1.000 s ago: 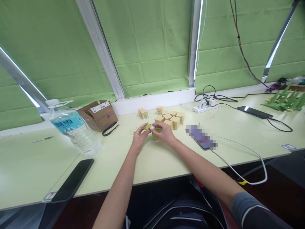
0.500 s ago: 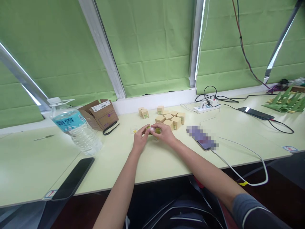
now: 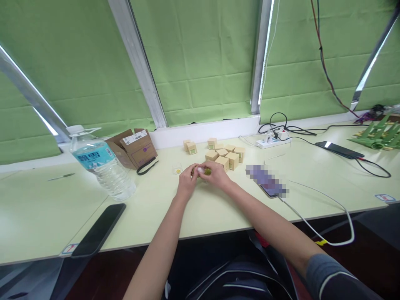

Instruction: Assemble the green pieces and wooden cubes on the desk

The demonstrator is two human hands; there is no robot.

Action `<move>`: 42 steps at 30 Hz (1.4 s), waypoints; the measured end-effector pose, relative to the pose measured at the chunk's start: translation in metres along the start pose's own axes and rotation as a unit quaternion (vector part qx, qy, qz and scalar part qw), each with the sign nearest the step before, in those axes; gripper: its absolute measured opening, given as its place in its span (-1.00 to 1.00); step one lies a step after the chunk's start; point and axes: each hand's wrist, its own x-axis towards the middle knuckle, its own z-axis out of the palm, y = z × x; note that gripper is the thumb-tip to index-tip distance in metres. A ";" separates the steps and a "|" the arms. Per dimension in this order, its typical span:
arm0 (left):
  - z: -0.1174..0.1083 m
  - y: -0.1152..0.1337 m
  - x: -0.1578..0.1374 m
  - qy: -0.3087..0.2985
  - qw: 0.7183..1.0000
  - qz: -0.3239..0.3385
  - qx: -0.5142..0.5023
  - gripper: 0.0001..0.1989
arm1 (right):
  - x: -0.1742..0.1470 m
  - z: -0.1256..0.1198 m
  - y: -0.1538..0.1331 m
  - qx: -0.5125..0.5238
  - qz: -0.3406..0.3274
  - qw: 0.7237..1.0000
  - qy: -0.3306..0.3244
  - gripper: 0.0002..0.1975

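Note:
My left hand (image 3: 187,181) and my right hand (image 3: 216,175) meet above the table, fingers pinched together. Between them is a small white and yellow-green object (image 3: 207,171), mostly covered by the fingers; its kind is too small to make out. Just left of my left hand lies a small clear piece with a yellow spot (image 3: 178,171). Beyond my right hand, several small tan cardboard boxes (image 3: 233,161) with green labels stand in a cluster. Two more small boxes (image 3: 191,148) sit farther back, left of the cluster.
On the left are a large water bottle (image 3: 109,171), an opened brown carton (image 3: 139,150), a black strap (image 3: 146,166) and a dark phone (image 3: 99,230). Rightward lie a phone on a white cable (image 3: 265,181), a power strip (image 3: 271,141), another phone (image 3: 339,150) and green plastic parts (image 3: 378,135).
The view has shifted slightly, moving the scene a little to the right. My left fingers have drawn closer around the small object; the right hand keeps nearly the same pinch.

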 end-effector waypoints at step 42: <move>-0.003 0.006 -0.002 -0.034 0.993 -0.030 -0.107 -0.46 | -0.003 -0.002 0.005 0.022 0.064 0.998 0.001 -0.69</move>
